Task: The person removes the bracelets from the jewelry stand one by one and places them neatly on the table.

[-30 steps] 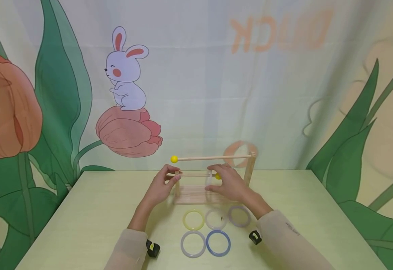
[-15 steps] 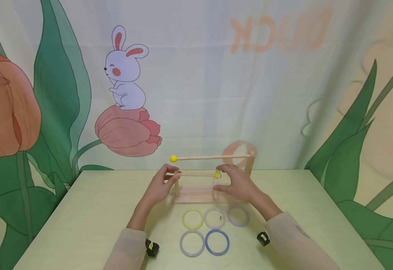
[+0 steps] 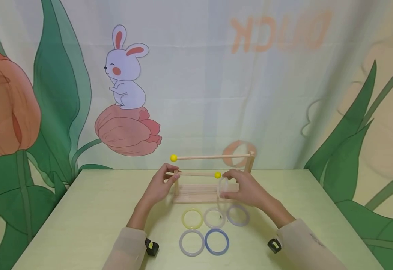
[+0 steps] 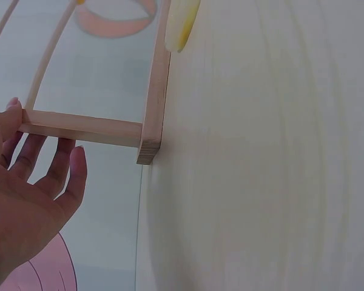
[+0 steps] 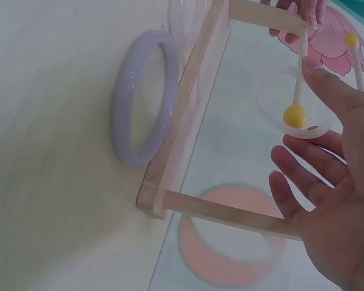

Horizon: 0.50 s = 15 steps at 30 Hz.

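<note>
My left hand [image 3: 159, 186] grips the top of the left post [image 4: 79, 127] of a wooden stand [image 3: 196, 199], thumb on one side and fingers on the other. From that post a lower rod [image 3: 196, 174] runs right to a yellow ball [image 3: 218, 175]. Just right of the ball, my right hand [image 3: 249, 188] pinches a pale translucent ring [image 5: 281, 127] between thumb and fingers. The ring stands upright, and in the head view it is past the ball's end. In the right wrist view, the ball shows through the ring's opening.
Several rings lie flat in front of the stand, including a yellow ring [image 3: 183, 221], a blue ring [image 3: 228, 243] and a light purple ring [image 3: 248, 217]. An upper rod [image 3: 213, 157] with its own yellow ball [image 3: 173, 158] reaches left from the taller right post [image 3: 249, 165]. A printed curtain [image 3: 196, 93] hangs behind.
My right hand has carried the pale ring rightward along the lower rod, over the yellow ball and past its end, dipping slightly. My left hand has stayed on the post.
</note>
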Each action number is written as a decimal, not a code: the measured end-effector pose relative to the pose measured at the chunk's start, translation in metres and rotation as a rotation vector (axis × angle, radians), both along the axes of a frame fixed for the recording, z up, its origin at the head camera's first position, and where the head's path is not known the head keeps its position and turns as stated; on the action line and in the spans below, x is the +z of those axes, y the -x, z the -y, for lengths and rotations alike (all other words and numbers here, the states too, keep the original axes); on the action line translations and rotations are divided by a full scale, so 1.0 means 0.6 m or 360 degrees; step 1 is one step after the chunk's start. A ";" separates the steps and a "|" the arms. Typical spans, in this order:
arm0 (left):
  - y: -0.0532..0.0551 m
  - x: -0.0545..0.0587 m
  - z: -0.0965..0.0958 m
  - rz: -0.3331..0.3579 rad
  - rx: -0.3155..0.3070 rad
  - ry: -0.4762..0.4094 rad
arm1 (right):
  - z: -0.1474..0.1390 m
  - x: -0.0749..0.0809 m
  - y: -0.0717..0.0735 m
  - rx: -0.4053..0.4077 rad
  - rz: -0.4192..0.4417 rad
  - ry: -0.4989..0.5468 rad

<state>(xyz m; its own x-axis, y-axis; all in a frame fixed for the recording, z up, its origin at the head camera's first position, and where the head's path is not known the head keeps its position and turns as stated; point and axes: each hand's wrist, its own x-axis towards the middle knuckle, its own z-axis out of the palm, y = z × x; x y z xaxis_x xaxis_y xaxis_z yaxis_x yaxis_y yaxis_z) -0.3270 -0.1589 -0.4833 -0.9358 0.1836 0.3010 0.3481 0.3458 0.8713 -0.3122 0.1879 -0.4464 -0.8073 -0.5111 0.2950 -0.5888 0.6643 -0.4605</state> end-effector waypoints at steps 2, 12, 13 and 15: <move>0.000 0.001 0.001 0.0001 0.0002 -0.0004 | -0.005 0.002 -0.008 0.0006 0.0009 0.0003; 0.000 0.002 0.000 0.0013 -0.0017 -0.0050 | -0.045 -0.004 -0.067 0.0051 0.0182 0.0079; 0.000 0.001 0.000 0.0016 -0.0015 -0.0053 | -0.048 -0.007 -0.073 0.0057 0.0193 0.0076; -0.001 0.001 0.000 0.0014 -0.0008 -0.0049 | -0.053 -0.013 -0.084 0.0067 0.0209 0.0066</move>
